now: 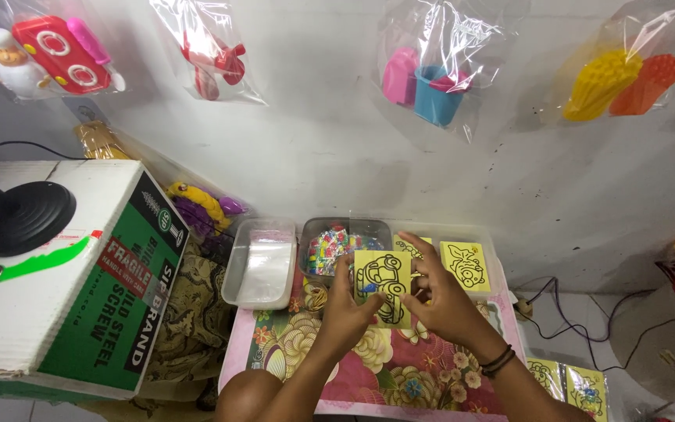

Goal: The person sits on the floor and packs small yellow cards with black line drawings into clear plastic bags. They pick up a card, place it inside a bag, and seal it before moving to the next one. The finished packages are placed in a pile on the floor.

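Note:
A yellow card with a black outline drawing of a car [383, 275] is held up over a small table with a flowered cloth [330, 367]. My left hand [347, 306] grips the card's left lower edge. My right hand [439, 293] holds its right side, fingers spread behind it. Just past the card, a clear tub of small colourful pieces [330, 246] stands at the table's far edge. Another yellow outline card [464, 263] lies to the right of my hands.
A clear tub holding plastic bags [262, 266] stands left of the colourful tub. A large green and white cardboard box [64, 273] carries a black round lamp base [21, 217]. Bagged plastic toys [431, 78] hang on the wall. More yellow cards [572, 383] lie lower right, near cables [564, 312].

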